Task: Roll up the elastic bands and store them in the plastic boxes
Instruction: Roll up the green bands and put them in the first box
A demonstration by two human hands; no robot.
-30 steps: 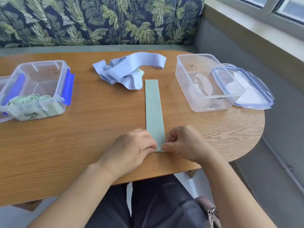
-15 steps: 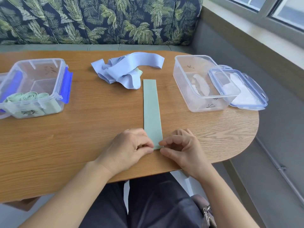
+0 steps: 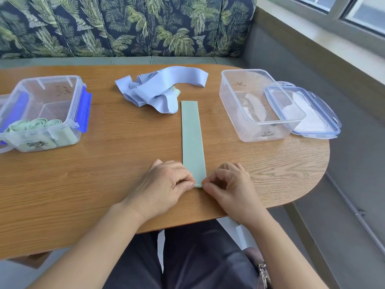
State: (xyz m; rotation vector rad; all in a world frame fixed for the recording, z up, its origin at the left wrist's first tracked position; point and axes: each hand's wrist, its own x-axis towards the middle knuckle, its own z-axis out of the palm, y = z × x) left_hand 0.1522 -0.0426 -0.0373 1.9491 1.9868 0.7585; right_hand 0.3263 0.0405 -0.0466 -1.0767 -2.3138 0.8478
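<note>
A pale green elastic band [image 3: 192,136] lies flat and straight on the wooden table [image 3: 116,163], running away from me. At its near end, my left hand [image 3: 164,188] and my right hand [image 3: 231,188] pinch the edge with curled fingers, and a small rolled fold shows there. A heap of light blue bands [image 3: 158,90] lies behind the green one. The clear plastic box at the left [image 3: 43,113] holds three rolled green bands [image 3: 35,124]. An open, clear box [image 3: 254,105] stands at the right.
A clear lid with a blue rim [image 3: 308,113] leans against the right box. The left box has blue clips [image 3: 84,109]. The rounded table edge is close to my right hand. A leaf-patterned bench back [image 3: 129,26] runs behind the table.
My fingers have curled the near end of the green band into a first small fold. The band and the boxes have stayed in place.
</note>
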